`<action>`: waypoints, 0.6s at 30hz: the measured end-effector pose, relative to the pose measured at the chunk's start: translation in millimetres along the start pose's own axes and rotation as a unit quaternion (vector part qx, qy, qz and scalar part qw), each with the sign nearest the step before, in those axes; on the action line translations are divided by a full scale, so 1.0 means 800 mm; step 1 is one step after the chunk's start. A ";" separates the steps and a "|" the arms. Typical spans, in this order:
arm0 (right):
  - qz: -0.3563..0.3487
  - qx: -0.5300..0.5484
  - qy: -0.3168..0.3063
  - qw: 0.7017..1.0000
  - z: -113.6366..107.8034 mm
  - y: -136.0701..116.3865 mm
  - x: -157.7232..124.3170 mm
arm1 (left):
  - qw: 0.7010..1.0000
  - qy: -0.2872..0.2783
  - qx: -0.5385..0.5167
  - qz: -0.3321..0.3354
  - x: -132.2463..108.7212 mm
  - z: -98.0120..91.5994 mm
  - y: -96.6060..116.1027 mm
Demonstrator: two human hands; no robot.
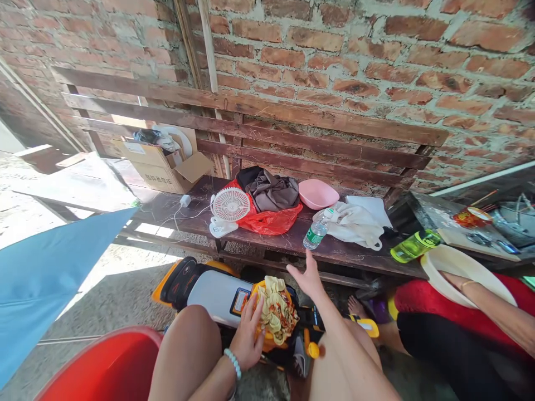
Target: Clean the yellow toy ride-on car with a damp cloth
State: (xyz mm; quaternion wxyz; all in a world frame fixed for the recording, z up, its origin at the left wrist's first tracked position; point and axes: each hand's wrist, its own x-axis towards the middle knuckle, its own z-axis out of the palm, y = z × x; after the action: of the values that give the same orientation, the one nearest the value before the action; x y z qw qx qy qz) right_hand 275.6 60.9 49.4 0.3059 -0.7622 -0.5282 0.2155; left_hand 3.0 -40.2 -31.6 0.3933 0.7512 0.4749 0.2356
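Fan (230, 205) left of bottle (316, 231) on bench (254, 238); bowl (318, 194) apparently behind.

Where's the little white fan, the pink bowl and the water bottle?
white fan (230, 205): head view, middle of round grille.
pink bowl (318, 195): head view, inner wall.
water bottle (315, 234): head view, green label.

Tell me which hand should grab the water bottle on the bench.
Right, probably: the right hand is raised and open just below the water bottle, while the left hand rests on the pile of food.

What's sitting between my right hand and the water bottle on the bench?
Nothing: in the head view only bare bench edge separates the right hand from the water bottle.
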 end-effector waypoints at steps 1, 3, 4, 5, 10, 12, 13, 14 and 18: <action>-0.032 -0.025 -0.053 0.998 0.019 -0.006 -0.035 | 0.999 0.027 -0.024 -0.007 0.002 0.003 -0.002; -0.095 -0.089 -0.154 0.980 0.054 -0.020 -0.098 | 0.995 0.064 -0.070 -0.031 0.005 0.006 -0.007; -0.117 -0.127 -0.179 0.969 0.068 -0.027 -0.121 | 0.992 0.070 -0.091 -0.044 0.007 0.006 -0.009; -0.127 -0.158 -0.181 0.962 0.077 -0.033 -0.138 | 0.990 0.069 -0.113 -0.055 0.008 0.005 -0.010; -0.132 -0.239 -0.175 0.946 0.073 -0.045 -0.162 | 0.970 0.052 -0.216 -0.099 0.003 -0.008 0.008; -0.144 -0.250 -0.187 0.939 0.060 -0.042 -0.170 | 0.956 0.077 -0.255 -0.120 0.001 -0.014 0.023; -0.153 -0.254 -0.196 0.935 0.054 -0.040 -0.177 | 0.944 0.088 -0.284 -0.145 0.001 -0.017 0.030; -0.163 -0.256 -0.208 0.930 0.049 -0.039 -0.186 | 0.925 0.089 -0.323 -0.179 0.001 -0.021 0.036; -0.219 -0.241 -0.269 0.907 0.045 -0.050 -0.209 | 0.828 0.066 -0.463 -0.311 -0.002 -0.032 0.049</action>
State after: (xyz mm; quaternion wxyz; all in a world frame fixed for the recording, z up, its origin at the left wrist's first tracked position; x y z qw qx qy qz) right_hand 166.6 -76.6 52.1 -0.0011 -0.5911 -0.7797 0.2064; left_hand 4.5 -41.9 15.5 0.7150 0.2764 0.5435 0.3420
